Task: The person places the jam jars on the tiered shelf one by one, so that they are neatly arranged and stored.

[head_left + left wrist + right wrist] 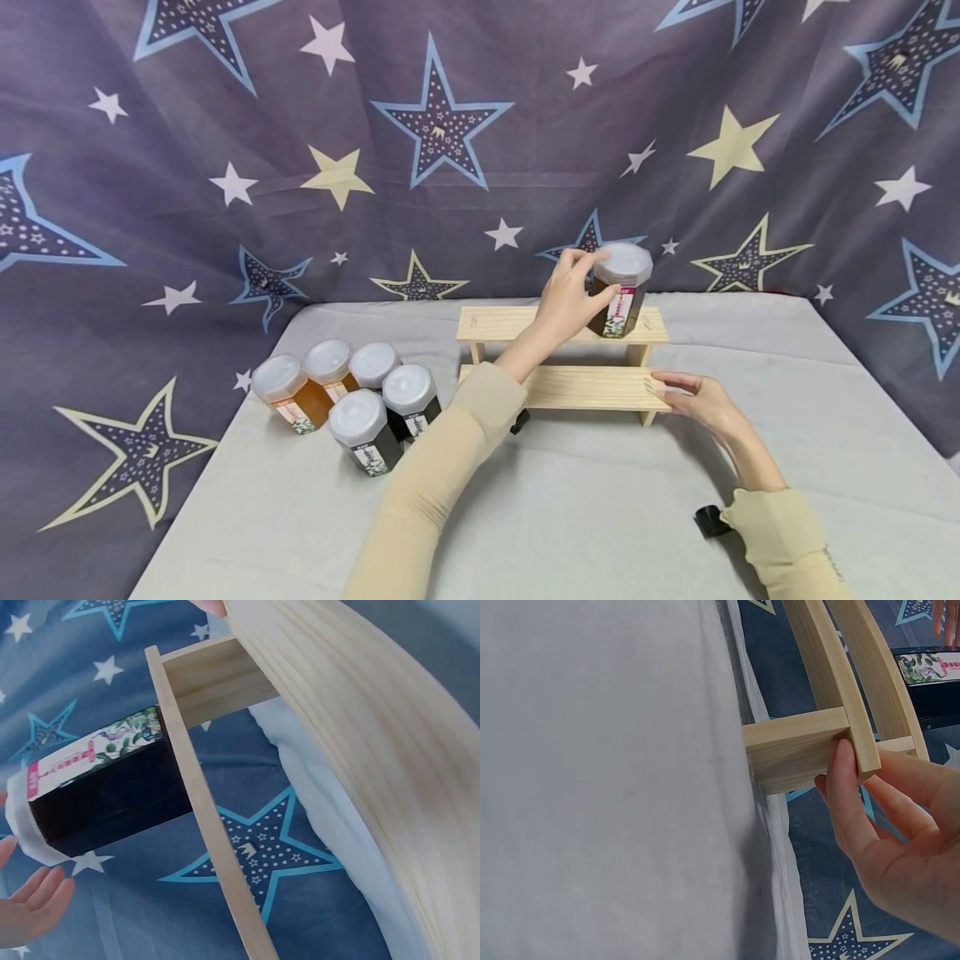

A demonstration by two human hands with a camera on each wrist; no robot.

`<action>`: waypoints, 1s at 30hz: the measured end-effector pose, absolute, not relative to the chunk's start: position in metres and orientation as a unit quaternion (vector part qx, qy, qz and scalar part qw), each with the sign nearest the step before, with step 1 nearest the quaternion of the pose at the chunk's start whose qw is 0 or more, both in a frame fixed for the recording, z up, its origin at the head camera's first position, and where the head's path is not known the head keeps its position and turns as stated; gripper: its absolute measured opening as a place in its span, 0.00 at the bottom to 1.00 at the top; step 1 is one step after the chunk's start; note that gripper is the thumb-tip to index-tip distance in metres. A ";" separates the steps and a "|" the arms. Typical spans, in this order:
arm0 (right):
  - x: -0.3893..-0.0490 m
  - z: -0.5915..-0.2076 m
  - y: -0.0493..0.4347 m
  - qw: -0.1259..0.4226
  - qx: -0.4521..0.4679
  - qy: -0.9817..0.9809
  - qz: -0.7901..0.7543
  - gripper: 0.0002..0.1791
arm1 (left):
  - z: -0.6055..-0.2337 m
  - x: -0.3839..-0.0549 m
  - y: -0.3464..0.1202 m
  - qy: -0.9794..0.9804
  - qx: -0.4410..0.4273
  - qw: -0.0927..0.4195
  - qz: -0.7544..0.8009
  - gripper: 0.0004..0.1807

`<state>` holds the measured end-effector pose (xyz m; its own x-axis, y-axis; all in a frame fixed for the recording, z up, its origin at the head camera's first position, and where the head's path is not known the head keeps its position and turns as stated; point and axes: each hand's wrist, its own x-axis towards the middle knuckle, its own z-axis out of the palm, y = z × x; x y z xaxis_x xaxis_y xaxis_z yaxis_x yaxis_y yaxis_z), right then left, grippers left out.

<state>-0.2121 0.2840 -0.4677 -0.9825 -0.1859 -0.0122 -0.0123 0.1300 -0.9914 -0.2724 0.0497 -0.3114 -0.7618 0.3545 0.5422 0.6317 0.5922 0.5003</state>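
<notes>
A dark jar (618, 300) with a frosted white lid and a pink-and-white label stands upright on the upper step, towards the right end, of a two-step wooden shelf (562, 387). My left hand (566, 292) holds this jar near its lid, thumb on the near side and fingers at the lid's edge. In the left wrist view, the jar's base (169, 761) meets the upper board. My right hand (705, 404) pinches the right end of the lower step; the right wrist view shows thumb and fingers on either side of the board end (866, 754).
On the left of the pale cloth-covered table (600, 517) stand several lidded jars close together, some amber (292, 396) and some dark (367, 433). A star-patterned curtain (450, 208) hangs right behind the table. My left forearm (442, 467) crosses in front of the shelf.
</notes>
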 end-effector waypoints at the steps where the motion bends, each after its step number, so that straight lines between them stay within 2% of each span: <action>1: -0.212 -0.468 0.284 0.065 -0.074 0.747 -0.658 0.23 | -0.311 -0.270 0.048 -0.868 -0.286 0.199 -0.353 0.25; 6: -0.215 -0.476 0.290 0.070 -0.065 0.744 -0.662 0.19 | -0.310 -0.258 0.039 -0.858 -0.305 0.193 -0.365 0.22; 13: -0.221 -0.486 0.293 0.067 -0.056 0.737 -0.671 0.24 | -0.312 -0.246 0.021 -0.852 -0.331 0.152 -0.377 0.19; 20: -0.223 -0.486 0.292 0.073 -0.055 0.739 -0.667 0.20 | -0.319 -0.240 0.001 -0.861 -0.326 0.137 -0.367 0.20; 27: -0.222 -0.486 0.292 0.069 -0.044 0.739 -0.669 0.24 | -0.321 -0.231 -0.018 -0.874 -0.319 0.089 -0.356 0.19; 30: -0.223 -0.488 0.292 0.069 -0.041 0.739 -0.669 0.27 | -0.322 -0.226 -0.026 -0.878 -0.324 0.084 -0.341 0.18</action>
